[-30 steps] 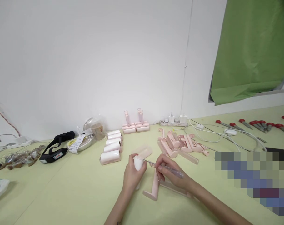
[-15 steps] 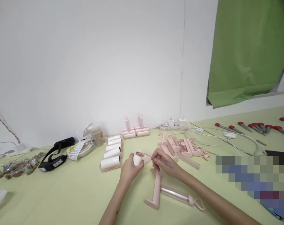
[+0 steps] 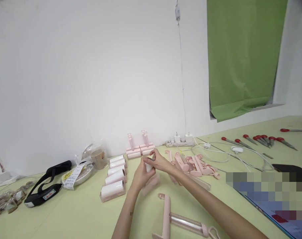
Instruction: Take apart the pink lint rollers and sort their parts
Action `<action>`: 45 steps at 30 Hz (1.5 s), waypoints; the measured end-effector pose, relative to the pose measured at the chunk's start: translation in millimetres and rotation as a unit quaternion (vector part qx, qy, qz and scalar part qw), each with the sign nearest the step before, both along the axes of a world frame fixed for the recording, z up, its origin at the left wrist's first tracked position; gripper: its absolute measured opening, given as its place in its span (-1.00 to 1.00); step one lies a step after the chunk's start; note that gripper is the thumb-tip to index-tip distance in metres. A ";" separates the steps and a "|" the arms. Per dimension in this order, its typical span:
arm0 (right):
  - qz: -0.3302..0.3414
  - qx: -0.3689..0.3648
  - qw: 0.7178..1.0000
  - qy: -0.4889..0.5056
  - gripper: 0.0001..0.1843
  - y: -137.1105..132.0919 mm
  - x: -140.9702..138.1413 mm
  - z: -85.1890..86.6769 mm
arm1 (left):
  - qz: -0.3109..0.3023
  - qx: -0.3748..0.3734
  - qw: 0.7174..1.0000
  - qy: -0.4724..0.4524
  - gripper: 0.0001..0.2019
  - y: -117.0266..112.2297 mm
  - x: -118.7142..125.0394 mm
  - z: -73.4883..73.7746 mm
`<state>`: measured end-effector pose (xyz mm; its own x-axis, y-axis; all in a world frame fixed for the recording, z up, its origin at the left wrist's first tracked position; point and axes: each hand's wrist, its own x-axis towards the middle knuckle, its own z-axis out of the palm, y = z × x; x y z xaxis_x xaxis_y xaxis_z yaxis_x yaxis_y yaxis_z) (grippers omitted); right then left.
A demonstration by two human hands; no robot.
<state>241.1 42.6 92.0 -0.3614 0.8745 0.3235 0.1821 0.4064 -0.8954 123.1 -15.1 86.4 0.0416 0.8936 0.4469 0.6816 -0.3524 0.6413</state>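
My left hand (image 3: pixel 141 174) is closed round a small white roll (image 3: pixel 148 167), held up above the table. My right hand (image 3: pixel 160 161) meets it from the right, fingers pinched on the roll's top end; what the fingertips hold is too small to make out. Below the hands a pale pink cover (image 3: pixel 151 183) lies flat. Nearer me lies a pink roller frame with a clear handle (image 3: pixel 177 219).
A row of white rolls in pink trays (image 3: pixel 114 177) lies left of the hands. A heap of pink handles (image 3: pixel 192 163) lies to the right. Assembled pink rollers (image 3: pixel 138 150), a power strip (image 3: pixel 179 141), cables, red-handled tools (image 3: pixel 259 139), black straps (image 3: pixel 45 189) and a foil dish sit further out.
Both hands rose and moved away from me with the white roll. The right hand came onto the roll's top, and the thin clear rod it held no longer shows. The camera tilted up.
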 end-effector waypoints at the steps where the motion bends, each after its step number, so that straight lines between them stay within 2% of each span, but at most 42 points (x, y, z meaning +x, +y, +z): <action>1: 0.011 0.000 1.000 -0.001 -0.43 -1.2 1.4 -2.0 | -0.007 0.008 1.000 -0.028 -0.74 1.0 0.2 -0.2; 4: 0.072 0.002 0.997 0.000 -0.22 -10.0 7.0 -9.8 | -0.010 0.037 0.995 -0.093 -0.77 0.6 -1.5 3.0; 6: 0.130 0.004 0.992 0.005 -0.19 -17.7 6.6 -17.1 | 0.001 0.050 0.992 -0.116 -0.73 -1.5 -3.4 7.2; 8: 0.173 0.010 0.985 0.020 -0.31 -23.3 0.4 -25.3 | 0.016 0.067 0.989 -0.134 -0.67 -3.5 -5.3 11.5; 10: 0.185 0.018 0.982 0.046 -0.55 -24.9 -9.1 -32.2 | 0.023 0.096 0.982 -0.161 -0.61 -4.4 -7.3 15.1; 12: 0.167 0.031 0.982 0.081 -0.73 -22.6 -16.3 -35.0 | 0.029 0.127 0.976 -0.175 -0.59 -4.7 -9.2 17.9; 15: 0.126 0.054 0.982 0.133 -0.78 -16.9 -13.2 -29.7 | 0.040 0.164 0.971 -0.167 -0.57 -6.2 -9.4 21.6; 18: 0.087 0.073 0.978 0.177 -0.75 -14.9 6.4 -17.7 | 0.039 0.194 0.964 -0.179 -0.57 -9.4 -5.0 26.0; 21: 0.048 0.084 0.971 0.220 -0.74 -19.4 32.5 -7.6 | 0.032 0.224 0.944 -0.241 -0.58 -10.7 -1.6 30.4; 23: 0.004 0.085 0.963 0.257 -0.74 -25.1 49.5 -5.1 | 0.035 0.205 0.950 -0.235 -0.57 -9.3 -3.3 30.4; 24: -0.021 0.085 0.958 0.272 -0.74 -28.3 57.5 -5.3 | 0.038 0.170 0.968 -0.183 -0.56 -8.1 -5.2 28.5; 26: -0.066 0.084 0.951 0.290 -0.73 -35.1 71.4 -7.9 | 0.033 0.072 0.997 -0.015 -0.58 -5.5 -9.2 19.8; 28: -0.093 0.076 0.951 0.285 -0.71 -41.4 81.4 -12.2 | 0.024 -0.008 0.991 0.132 -0.63 -3.7 -10.6 5.6; 30: -0.101 0.059 0.955 0.273 -0.68 -46.7 86.4 -16.3 | 0.024 -0.036 0.980 0.193 -0.67 -3.1 -8.1 -9.7; 33: -0.086 0.050 0.964 0.248 -0.63 -52.7 85.5 -20.1 | 0.033 -0.044 0.974 0.221 -0.58 -4.0 -0.4 -22.5; 36: -0.056 0.058 0.972 0.220 -0.64 -57.3 79.7 -21.8 | 0.032 -0.028 0.973 0.227 -0.47 -7.2 4.0 -19.6; 40: -0.011 0.052 0.979 0.199 -0.67 -61.3 73.9 -25.3 | 0.077 0.006 0.975 0.209 -0.54 -16.1 -4.3 -16.6; 43: 0.009 0.048 0.980 0.195 -0.66 -62.1 72.8 -29.2 | 0.115 -0.008 0.979 0.170 -0.60 -23.1 -16.3 -28.7; 45: 0.019 0.044 0.980 0.195 -0.66 -62.5 72.5 -31.2 | 0.112 -0.012 0.982 0.150 -0.66 -25.9 -21.5 -38.8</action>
